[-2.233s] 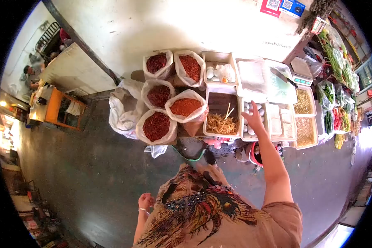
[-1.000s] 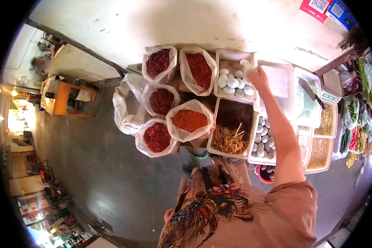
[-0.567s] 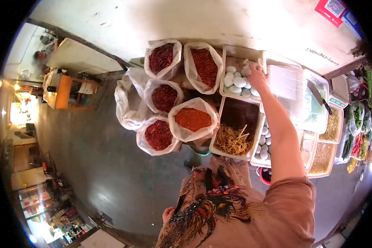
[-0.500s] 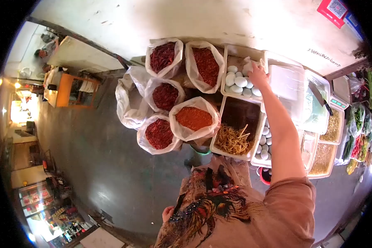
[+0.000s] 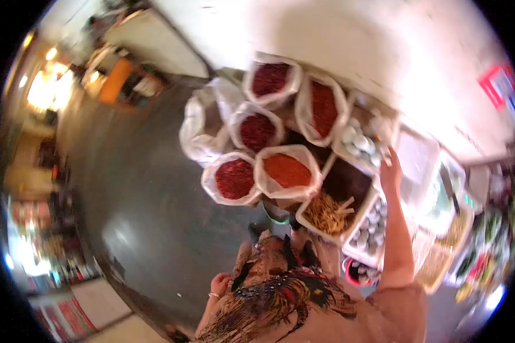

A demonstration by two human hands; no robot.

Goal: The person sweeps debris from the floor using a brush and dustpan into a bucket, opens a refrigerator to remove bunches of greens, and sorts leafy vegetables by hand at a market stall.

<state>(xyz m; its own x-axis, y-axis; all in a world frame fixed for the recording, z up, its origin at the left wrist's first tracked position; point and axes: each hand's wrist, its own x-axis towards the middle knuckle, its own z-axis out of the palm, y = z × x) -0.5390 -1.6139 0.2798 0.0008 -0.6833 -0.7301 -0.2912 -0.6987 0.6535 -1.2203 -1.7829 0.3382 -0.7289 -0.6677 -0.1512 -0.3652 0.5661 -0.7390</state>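
Observation:
My right hand [image 5: 390, 164] is at the right edge of a white bin [image 5: 336, 150] of pale eggs [image 5: 357, 142]. Motion smears its fingers, so whether they hold anything cannot be made out. A crumpled clear plastic bag [image 5: 381, 124] lies in the bin just above the hand. Below it stands a bin with a dark inside and pale brown dried strips [image 5: 328, 214]. More grey-white eggs [image 5: 372, 227] fill a bin beside my forearm. My left hand [image 5: 220, 284] hangs low by my patterned shirt, fingers curled closed, with nothing visible in them.
White sacks hold dried red chillies [image 5: 234, 178] and orange-red ground spice [image 5: 287, 170]. A knife [image 5: 449, 186] with a dark handle lies on a translucent lid [image 5: 435, 208] at the right. Bagged vegetables [image 5: 486, 240] are beyond it. A wall [image 5: 349, 40] stands behind.
The view has turned, and the goods appear shifted right. My right hand has drawn back from among the eggs to the bin's right edge. More of my left hand and wrist shows.

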